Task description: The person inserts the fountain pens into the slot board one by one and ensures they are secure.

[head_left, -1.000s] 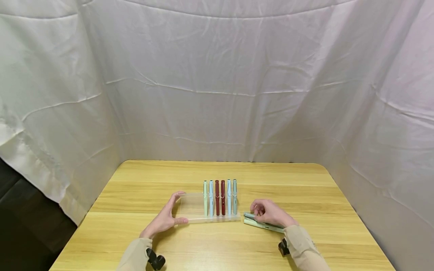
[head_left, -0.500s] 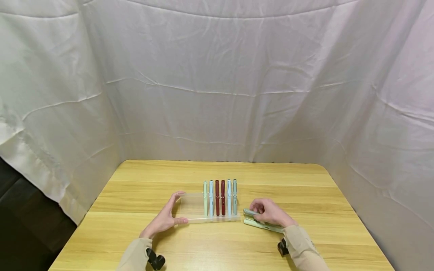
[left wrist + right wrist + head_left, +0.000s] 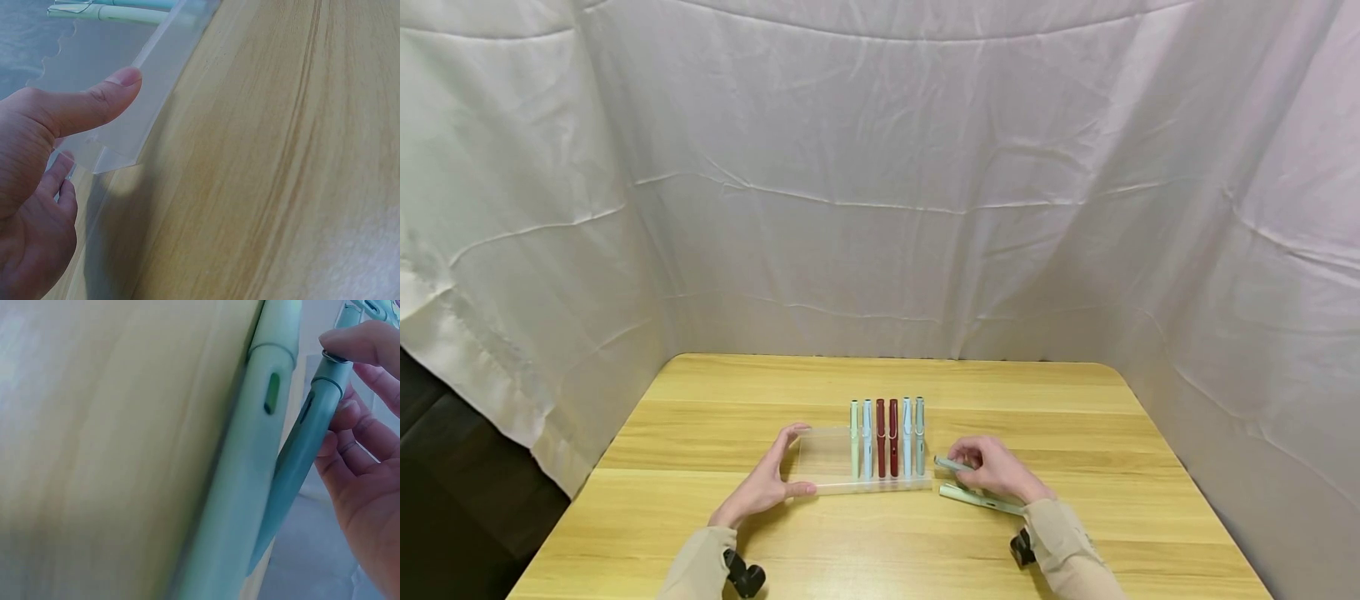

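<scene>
My left hand (image 3: 763,485) grips the left end of a clear plastic pen stand (image 3: 824,457), thumb over the front ledge and fingers at the back edge. Standing side by side in its right part are several pens: a pale green pen (image 3: 854,450), light blue ones, two dark red pens (image 3: 881,450), and a grey-green pen (image 3: 920,446) at the right end. Between thumb and fingers, my right hand (image 3: 997,469) pinches another grey-green pen (image 3: 310,428), held at a slant right of the stand. Just below that hand, a pale green pen (image 3: 253,437) lies on the table.
The wooden table (image 3: 865,550) has rounded far corners. Pale curtains (image 3: 880,200) hang behind it and along both sides. A dark surface (image 3: 460,483) shows at the far left. Black cameras are strapped at both wrists.
My right hand has lifted the grey-green pen away from the pale green pen beside it and moved it slightly left and up. The left hand and stand have stayed in place.
</scene>
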Available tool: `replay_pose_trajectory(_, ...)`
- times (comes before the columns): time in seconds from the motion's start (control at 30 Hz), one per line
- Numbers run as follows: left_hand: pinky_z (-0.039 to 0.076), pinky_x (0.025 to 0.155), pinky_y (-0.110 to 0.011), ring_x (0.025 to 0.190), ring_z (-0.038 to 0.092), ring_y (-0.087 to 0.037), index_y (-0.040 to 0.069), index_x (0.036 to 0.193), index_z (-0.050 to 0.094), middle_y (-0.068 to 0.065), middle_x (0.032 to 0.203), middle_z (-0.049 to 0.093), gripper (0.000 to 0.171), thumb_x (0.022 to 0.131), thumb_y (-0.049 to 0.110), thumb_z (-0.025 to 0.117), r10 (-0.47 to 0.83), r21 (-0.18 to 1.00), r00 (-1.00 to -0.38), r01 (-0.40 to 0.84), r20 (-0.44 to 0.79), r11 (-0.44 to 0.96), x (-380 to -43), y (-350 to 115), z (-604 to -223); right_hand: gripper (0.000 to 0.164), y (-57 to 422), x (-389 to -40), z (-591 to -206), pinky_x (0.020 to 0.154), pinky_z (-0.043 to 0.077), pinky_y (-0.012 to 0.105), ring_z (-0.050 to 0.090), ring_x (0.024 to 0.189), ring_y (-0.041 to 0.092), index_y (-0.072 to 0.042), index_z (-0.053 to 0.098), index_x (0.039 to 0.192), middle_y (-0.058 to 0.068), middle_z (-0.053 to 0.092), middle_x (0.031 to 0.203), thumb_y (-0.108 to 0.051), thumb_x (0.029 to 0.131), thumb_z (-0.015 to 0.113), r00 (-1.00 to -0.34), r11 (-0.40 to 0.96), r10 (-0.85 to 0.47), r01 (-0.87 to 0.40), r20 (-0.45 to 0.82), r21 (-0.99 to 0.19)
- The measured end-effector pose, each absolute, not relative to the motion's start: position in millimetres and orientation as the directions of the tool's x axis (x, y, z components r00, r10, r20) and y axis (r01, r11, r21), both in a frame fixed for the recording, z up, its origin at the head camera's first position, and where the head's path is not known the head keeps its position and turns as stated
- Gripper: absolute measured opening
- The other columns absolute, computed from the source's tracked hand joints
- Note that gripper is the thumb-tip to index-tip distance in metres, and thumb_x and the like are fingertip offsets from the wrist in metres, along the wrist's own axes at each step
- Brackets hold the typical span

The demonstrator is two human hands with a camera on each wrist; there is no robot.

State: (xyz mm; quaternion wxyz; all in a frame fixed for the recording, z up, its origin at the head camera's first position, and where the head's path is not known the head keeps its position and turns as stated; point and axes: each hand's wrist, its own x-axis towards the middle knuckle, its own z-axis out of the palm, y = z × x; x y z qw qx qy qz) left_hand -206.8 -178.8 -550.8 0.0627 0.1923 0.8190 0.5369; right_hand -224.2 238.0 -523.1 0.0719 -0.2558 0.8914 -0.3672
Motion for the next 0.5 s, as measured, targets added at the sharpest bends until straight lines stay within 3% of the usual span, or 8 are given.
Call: replay_pose_trajectory(0.5, 0.008, 0.119, -0.076, 0.152, 0.016, -0.051, 0.009, 0.153, 0.029, -0.024, 0.164, 0.025, 0.096, 0.075, 0.014, 0.086, 0.378, 0.901, -0.919, 0.254, 0.111, 0.352, -206.9, -178.2, -550.6, 0.018, 226.7, -225.7, -517.3, 0.048, 0.031, 0.014, 0.037, 0.057, -0.001, -0.012, 0.07, 0.099, -0.002, 0.051, 0.066, -0.001, 0.085, 0.073, -0.832, 0.512, -0.492, -0.516, 0.257, -0.687)
